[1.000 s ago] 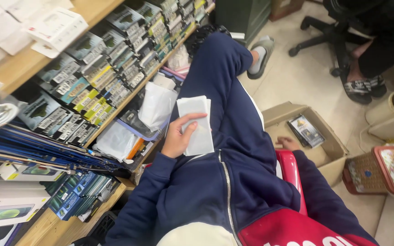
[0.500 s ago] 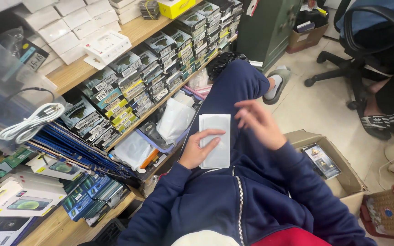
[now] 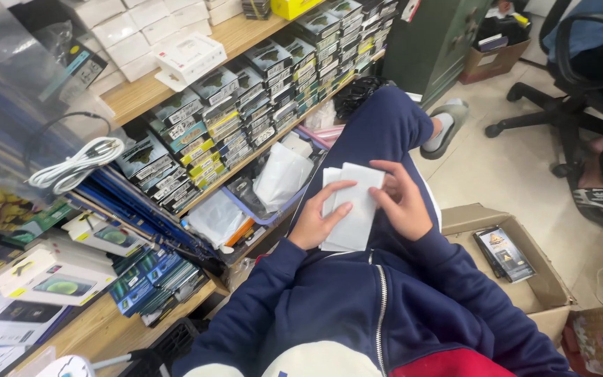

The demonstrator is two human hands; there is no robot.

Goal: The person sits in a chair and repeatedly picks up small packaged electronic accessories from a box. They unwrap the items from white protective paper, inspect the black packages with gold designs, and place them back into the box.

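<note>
My left hand (image 3: 315, 222) and right hand (image 3: 400, 202) grip white packets (image 3: 352, 206) over my lap; crowded shelf (image 3: 197, 77) left, cardboard box (image 3: 525, 272) right.

Wooden shelves (image 3: 155, 94) packed with small boxes line the left. A dark green cabinet (image 3: 434, 42) and a black office chair (image 3: 574, 91) stand on the pale tiled floor (image 3: 511, 174).
</note>
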